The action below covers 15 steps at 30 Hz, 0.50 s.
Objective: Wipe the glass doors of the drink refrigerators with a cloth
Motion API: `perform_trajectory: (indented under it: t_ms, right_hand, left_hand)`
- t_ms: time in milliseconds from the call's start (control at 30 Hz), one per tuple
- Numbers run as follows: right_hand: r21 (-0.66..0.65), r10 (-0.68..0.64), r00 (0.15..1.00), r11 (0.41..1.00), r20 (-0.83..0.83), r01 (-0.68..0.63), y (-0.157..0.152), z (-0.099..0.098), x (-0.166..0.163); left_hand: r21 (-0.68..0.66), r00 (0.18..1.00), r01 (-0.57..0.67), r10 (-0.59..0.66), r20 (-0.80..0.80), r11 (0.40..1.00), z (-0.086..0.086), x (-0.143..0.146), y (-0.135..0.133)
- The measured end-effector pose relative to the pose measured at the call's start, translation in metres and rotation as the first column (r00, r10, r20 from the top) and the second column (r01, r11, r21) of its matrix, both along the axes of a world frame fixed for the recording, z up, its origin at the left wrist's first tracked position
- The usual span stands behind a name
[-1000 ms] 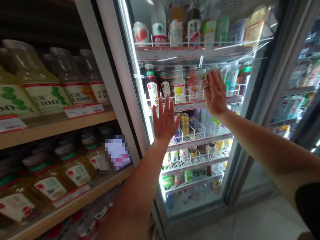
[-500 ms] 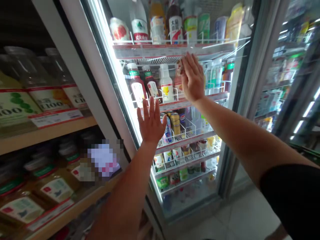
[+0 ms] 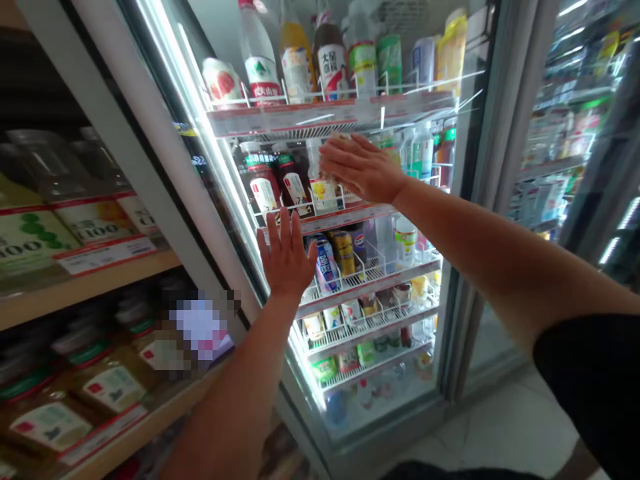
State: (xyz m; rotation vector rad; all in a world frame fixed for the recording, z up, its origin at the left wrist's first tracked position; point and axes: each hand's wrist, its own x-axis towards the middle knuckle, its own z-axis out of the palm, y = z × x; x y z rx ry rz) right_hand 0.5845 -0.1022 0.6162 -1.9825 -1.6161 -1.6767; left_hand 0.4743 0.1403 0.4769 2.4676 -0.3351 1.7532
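My left hand (image 3: 286,257) lies against the glass door near its lit left edge, fingers spread and holding nothing. Higher up and to the right, my right hand (image 3: 361,168) is flat on the same glass door (image 3: 390,417), fingers together and pointing left. A crumpled pale brownish cloth (image 3: 327,175) shows a little under its fingers, pressed to the glass; most of it is hidden by the hand. Behind the glass, near the right fingertips, stand dark red bottles (image 3: 295,180) and a bottle with a yellow label (image 3: 321,190).
Inside the cooler, wire racks hold bottles (image 3: 260,63), cans (image 3: 344,253) and cups. On the left, a wooden shelf (image 3: 95,280) carries juice bottles (image 3: 113,383) close to my left forearm. Another glass-fronted cooler (image 3: 555,160) stands to the right. Pale floor tiles (image 3: 493,413) lie below.
My right hand has moved left and a little down across the glass with the cloth, its fingers turning from upward to leftward. My left hand stays on the door. The view has shifted slightly.
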Motion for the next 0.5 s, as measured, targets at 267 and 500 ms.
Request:
perform_trajectory:
  t_ms: [267, 500]
  right_hand:
    - [0.774, 0.063, 0.985, 0.627, -0.159, 0.085, 0.05, 0.008, 0.034]
    - [0.478, -0.048, 0.988, 0.871, -0.149, 0.114, 0.043, -0.018, -0.008]
  left_hand:
    - [0.02, 0.999, -0.013, 0.012, 0.041, 1.0, -0.003, 0.002, 0.003]
    - [0.092, 0.989, -0.036, 0.021, 0.149, 0.995, -0.006, -0.004, 0.0]
